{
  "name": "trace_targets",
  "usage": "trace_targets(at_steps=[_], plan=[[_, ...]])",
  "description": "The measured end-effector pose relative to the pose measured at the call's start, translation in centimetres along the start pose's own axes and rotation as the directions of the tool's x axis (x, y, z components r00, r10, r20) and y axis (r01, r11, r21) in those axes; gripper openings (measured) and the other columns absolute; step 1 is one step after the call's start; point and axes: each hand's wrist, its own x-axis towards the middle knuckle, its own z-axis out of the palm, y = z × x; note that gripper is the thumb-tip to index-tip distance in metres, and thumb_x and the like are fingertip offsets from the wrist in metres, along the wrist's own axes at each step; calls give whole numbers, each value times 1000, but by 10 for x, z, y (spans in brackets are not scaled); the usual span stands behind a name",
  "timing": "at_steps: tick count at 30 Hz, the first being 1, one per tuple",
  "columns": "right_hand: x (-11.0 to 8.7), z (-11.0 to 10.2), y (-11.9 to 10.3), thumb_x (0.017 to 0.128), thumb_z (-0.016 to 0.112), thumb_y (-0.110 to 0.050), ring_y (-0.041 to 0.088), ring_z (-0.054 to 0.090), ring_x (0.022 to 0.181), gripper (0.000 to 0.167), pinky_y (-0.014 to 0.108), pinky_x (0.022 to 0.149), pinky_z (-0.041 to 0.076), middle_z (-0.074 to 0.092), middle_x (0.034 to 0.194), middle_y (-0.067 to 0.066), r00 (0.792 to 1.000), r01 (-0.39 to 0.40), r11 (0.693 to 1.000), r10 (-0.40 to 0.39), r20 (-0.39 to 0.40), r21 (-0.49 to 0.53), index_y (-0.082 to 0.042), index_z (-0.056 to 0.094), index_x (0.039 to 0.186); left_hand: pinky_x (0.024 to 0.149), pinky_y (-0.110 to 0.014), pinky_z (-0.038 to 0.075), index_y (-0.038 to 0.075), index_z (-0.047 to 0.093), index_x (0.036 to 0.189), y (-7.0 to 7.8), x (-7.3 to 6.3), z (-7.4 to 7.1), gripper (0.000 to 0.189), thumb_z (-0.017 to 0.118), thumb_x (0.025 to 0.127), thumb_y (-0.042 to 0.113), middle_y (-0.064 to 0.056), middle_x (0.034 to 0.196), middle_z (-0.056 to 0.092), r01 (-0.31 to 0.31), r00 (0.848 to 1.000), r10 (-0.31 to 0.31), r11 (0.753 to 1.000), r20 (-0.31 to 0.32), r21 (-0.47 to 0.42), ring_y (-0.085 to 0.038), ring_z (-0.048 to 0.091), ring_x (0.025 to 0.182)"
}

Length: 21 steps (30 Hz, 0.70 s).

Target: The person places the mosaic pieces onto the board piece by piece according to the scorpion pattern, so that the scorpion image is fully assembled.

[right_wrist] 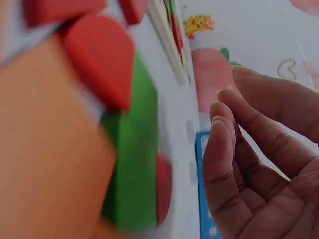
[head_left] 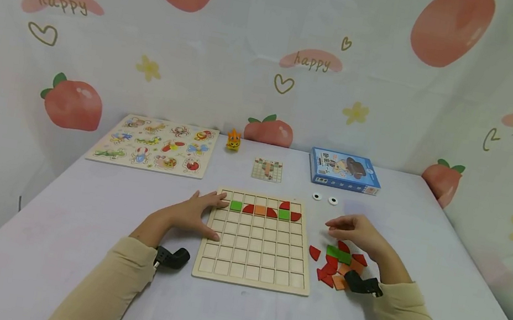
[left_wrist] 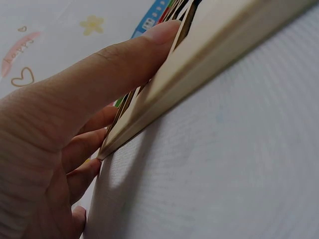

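Observation:
A wooden grid board (head_left: 249,282) lies flat on the table, its upper rows holding green and orange squares and red quarter-circles. My left hand (head_left: 190,214) rests at the board's left edge, thumb and fingers spread apart. In the left wrist view the thumb (left_wrist: 114,62) lies over the board's rim (left_wrist: 164,84). To the right of the board my right hand (head_left: 360,233) hovers with loosely bent fingers and holds nothing. Just below it lies a pile of loose pieces: green (head_left: 339,255), red (head_left: 314,253) and orange (head_left: 340,283). The right wrist view shows the green piece (right_wrist: 137,159) close up.
Behind the board lies a small pattern card (head_left: 267,170), with an orange toy figure (head_left: 234,141) farther back. A blue box (head_left: 344,170) stands at the back right, two white eye discs (head_left: 333,200) before it. An insect puzzle board (head_left: 155,145) lies at the back left.

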Motion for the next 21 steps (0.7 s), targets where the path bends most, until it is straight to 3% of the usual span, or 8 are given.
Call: trace_targets(at_steps=[6, 10, 21], plan=[[-10, -8, 14, 87, 64, -20, 17, 56, 88, 37, 26, 81, 50, 65, 111, 17, 1000, -19, 1000, 19, 20, -16, 3, 62, 116, 117, -51, -7, 18, 40, 142, 1, 0, 0, 91, 80, 66, 48, -3, 157, 19, 6, 1000, -6, 1000, 2, 7, -25, 5, 146], [-13, -12, 23, 86, 66, -20, 15, 61, 86, 39, 28, 81, 54, 66, 109, 16, 998, -41, 999, 42, 48, -18, 4, 62, 116, 117, -51, -7, 17, 40, 142, 1, -1, 0, 91, 80, 66, 48, -3, 157, 19, 7, 1000, -7, 1000, 3, 1, -25, 5, 146], [-13, -16, 35, 85, 67, -15, 15, 56, 85, 35, 21, 74, 50, 67, 105, 13, 997, -49, 997, 53, 59, -60, 4, 63, 114, 117, -51, -7, 17, 40, 142, 2, -2, -1, 90, 80, 67, 47, -4, 156, 19, 2, 1000, -2, 1000, 4, 5, -25, 5, 146]])
